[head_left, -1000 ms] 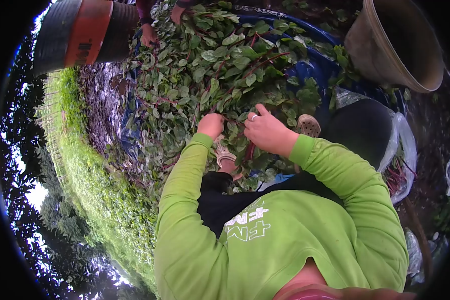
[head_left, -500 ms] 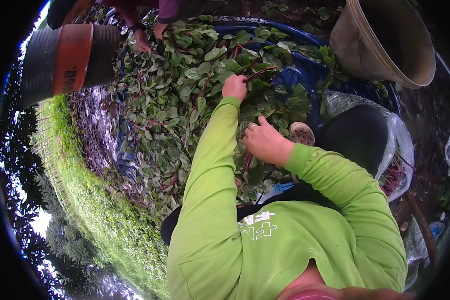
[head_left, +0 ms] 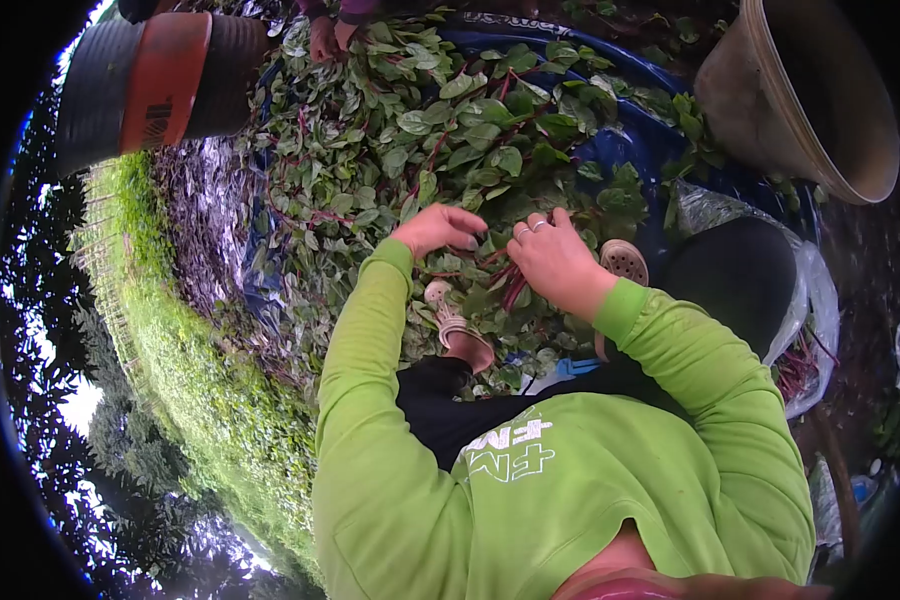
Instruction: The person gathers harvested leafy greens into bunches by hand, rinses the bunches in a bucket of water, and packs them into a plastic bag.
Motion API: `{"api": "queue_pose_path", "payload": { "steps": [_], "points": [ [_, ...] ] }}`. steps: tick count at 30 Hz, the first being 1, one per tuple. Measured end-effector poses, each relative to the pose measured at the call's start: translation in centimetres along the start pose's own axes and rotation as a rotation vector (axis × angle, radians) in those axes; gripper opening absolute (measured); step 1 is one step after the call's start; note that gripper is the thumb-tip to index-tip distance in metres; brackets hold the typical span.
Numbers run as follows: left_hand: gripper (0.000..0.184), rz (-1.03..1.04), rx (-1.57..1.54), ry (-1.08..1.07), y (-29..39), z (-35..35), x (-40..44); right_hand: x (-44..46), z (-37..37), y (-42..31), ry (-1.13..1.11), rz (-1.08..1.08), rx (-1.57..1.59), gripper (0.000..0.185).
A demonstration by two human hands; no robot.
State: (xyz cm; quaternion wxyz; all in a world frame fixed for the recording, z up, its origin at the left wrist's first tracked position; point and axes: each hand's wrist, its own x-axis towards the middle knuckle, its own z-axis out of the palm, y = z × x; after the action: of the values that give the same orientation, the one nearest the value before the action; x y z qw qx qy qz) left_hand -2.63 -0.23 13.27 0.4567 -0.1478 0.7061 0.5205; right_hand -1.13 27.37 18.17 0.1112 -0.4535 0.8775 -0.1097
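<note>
My right hand (head_left: 562,262), with rings on it, is closed around a small bunch of red stems (head_left: 513,288) of leafy greens that look like Malabar spinach. Just to its left, my left hand (head_left: 440,230) has its fingers stretched out and the thumb apart, and nothing shows in its grasp. Both hands hover over a broad heap of green leaves with red stems (head_left: 370,150), spread on a blue sheet (head_left: 610,150). My feet in beige clogs (head_left: 625,262) rest among the leaves.
A large pale bucket (head_left: 760,100) lies tilted at the upper right. A black and red ribbed container (head_left: 160,85) is at the upper left. Another person's hands (head_left: 328,38) touch the heap's far side. A clear plastic bag (head_left: 818,340) with red stems sits by my right knee.
My left hand has let go of a red stem and come back towards me, beside my right hand. The view has shifted slightly, and my left clog now shows. The other person's hands have drawn away.
</note>
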Motion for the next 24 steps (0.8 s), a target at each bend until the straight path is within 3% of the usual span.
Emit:
{"api": "queue_pose_path", "payload": {
  "steps": [2,3,4,5,8,12,14,16,18,20,22,24],
  "points": [
    [0.041,0.209,0.194,0.511,-2.0,-4.2,5.6,-0.1,-0.5,0.0,-0.011,-0.036,-0.013,0.015],
    [0.042,0.232,0.570,0.857,-3.3,-6.9,9.5,0.1,-0.8,-0.1,-0.021,-0.081,-0.017,0.014],
    [0.042,0.107,0.714,0.955,0.1,-6.3,8.8,0.2,-0.8,-0.3,-0.009,-0.097,-0.042,0.013],
    [0.030,0.133,0.716,1.076,-0.3,-6.9,11.1,0.6,-0.9,-0.3,0.003,-0.115,-0.041,0.012],
    [0.028,-0.209,0.592,1.006,0.9,-5.2,14.2,0.5,-0.4,-0.6,0.031,-0.131,0.019,0.009],
    [0.023,0.073,0.544,0.960,0.5,-4.5,12.2,0.6,-0.3,0.0,0.057,-0.186,0.088,0.009],
    [0.030,0.124,0.314,0.846,-2.4,-6.4,12.3,0.8,-0.3,0.0,0.034,-0.182,0.082,0.010],
    [0.031,0.185,0.096,0.866,-3.5,-5.7,11.8,0.8,-0.8,-0.6,0.004,-0.178,0.101,0.010],
    [0.037,0.254,0.326,1.017,-4.3,-6.4,13.3,0.8,-0.8,-1.3,-0.013,-0.182,0.104,0.009],
    [0.039,0.267,0.314,1.007,-2.7,-4.5,14.5,0.6,-0.6,-1.6,-0.007,-0.184,0.079,0.008],
    [0.041,0.119,0.306,0.874,-0.5,-2.5,14.8,0.4,-0.4,-1.3,0.008,-0.163,0.049,0.009],
    [0.039,0.188,0.244,0.925,1.4,-1.2,14.1,0.1,-0.5,-0.9,0.052,-0.161,0.024,0.012]
  ]
}}
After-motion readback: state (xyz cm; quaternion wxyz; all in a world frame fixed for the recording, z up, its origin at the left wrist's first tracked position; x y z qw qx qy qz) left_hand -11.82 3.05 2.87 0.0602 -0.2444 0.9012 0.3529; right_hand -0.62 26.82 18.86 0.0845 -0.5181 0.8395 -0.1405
